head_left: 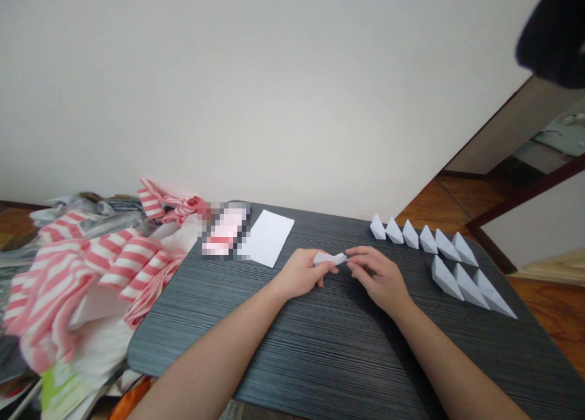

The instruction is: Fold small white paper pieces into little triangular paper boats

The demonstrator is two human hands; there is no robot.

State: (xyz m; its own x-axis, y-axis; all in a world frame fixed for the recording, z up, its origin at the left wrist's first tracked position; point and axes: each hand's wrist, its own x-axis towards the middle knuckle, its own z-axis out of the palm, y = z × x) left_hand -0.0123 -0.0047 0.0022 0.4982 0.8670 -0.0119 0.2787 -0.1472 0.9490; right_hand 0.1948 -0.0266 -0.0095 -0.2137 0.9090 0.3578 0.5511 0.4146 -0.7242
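A small folded piece of white paper [337, 259] is pinched between the thumb and fingers of my left hand [301, 272], above the middle of the dark table. My right hand [380, 280] is at the paper's right end, with thumb and fingers a little apart. Whether its fingertips touch the paper I cannot tell. To the right, folded white paper boats [428, 240] stand in a row along the back of the table. Several more paper boats [470, 284] form a shorter row in front of them. A stack of flat white paper [270, 237] lies left of my hands.
The dark wood-grained table [219, 322] has rounded corners and stands against a pale wall [292, 103]. A blurred-out phone-like object [226, 230] lies at its back left. Striped pink-and-white cloth [132, 258] is heaped beyond the left edge. A dark blurred shape [555, 39] hangs at upper right.
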